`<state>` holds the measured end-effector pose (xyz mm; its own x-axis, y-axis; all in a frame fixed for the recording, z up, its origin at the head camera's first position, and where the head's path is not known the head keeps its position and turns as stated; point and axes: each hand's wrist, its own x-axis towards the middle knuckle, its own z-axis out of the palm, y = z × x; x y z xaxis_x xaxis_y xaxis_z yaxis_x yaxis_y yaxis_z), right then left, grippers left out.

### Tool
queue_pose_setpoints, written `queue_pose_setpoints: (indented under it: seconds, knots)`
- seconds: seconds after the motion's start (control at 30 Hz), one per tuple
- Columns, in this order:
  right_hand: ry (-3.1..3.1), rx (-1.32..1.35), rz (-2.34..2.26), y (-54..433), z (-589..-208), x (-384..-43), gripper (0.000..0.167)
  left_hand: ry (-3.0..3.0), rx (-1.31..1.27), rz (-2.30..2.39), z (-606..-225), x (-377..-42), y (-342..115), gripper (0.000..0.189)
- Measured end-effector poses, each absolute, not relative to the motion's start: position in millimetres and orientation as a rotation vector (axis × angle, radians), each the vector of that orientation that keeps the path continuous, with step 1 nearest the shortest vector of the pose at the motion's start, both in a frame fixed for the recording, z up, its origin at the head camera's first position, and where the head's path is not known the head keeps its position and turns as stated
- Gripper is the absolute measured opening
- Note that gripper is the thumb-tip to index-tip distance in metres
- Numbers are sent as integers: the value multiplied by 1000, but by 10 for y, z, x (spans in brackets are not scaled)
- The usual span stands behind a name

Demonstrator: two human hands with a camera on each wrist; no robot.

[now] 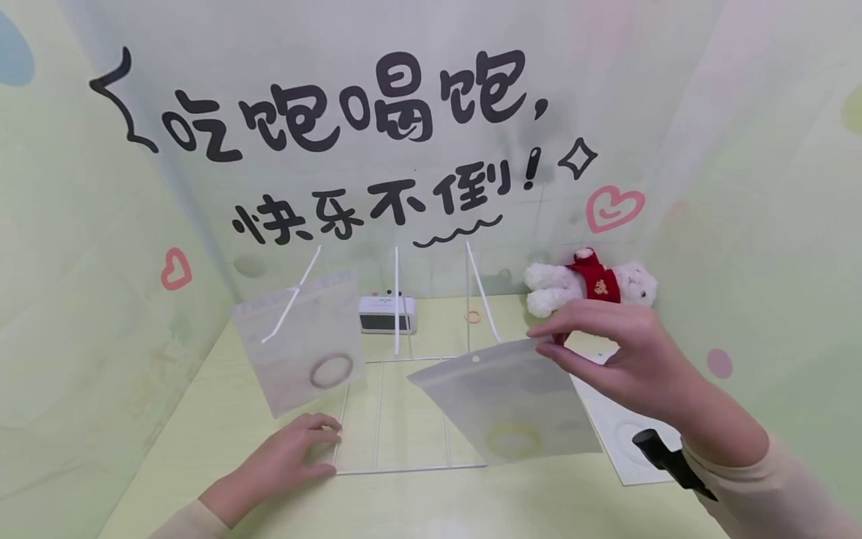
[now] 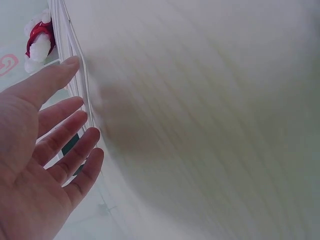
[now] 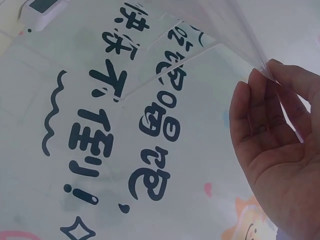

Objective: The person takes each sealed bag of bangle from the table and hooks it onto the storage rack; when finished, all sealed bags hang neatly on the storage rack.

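The backdrop wall (image 1: 431, 30) with its black lettering fills the top of the frame, and below it the pale table (image 1: 539, 501) spreads across the bottom. In the middle stands a white wire rack (image 1: 396, 277), its base flat on the table, its prongs reaching toward the person.

A frosted bag (image 1: 296, 352) with a dark ring (image 1: 330, 386) in it appears to hang from the left prong, left of centre. A second bag (image 1: 505, 397), showing a yellowish ring (image 1: 513, 429), is in the air right of centre. Another pale flat piece (image 1: 616, 404), perhaps a third bag, lies at the lower right.

The right hand (image 1: 626, 359) pinches the second bag at its upper right corner. The left hand (image 1: 296, 449), lower left, has its fingers apart and relaxed, fingertips against the near left part of the base.

The step in hand looks like hanging the second bag, with the left hand probably steadying the rack. The next move seems to call for lining up the small hole in the bag's top edge with a free prong tip and sliding it on, without knocking the rack.

A plush toy (image 1: 592, 283) and a clock (image 1: 380, 316) sit behind.
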<state>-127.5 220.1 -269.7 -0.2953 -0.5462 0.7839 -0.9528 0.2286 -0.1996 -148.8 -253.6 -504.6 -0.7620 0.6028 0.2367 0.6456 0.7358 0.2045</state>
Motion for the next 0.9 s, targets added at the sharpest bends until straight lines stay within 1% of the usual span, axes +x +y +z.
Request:
queue_pose_setpoints:
  seconds: [0.2,0.4,0.7,0.9]
  knots:
    - [-1915,1435,921,2116,-2599,-1292,17,-2795,-992,-409,-5031,-1489,-2507,37]
    - [-1869,1477,966,2006,-2554,-1391,16,-2813,-979,-414,-4987,-1497,-2485,37]
    - [-1862,1521,1006,1802,-2566,-1512,33,-2793,-966,-407,-5049,-1509,-2472,38]
    - [-1987,1498,1013,1718,-2538,-1591,35,-2781,-969,-398,-5046,-1555,-2446,38]
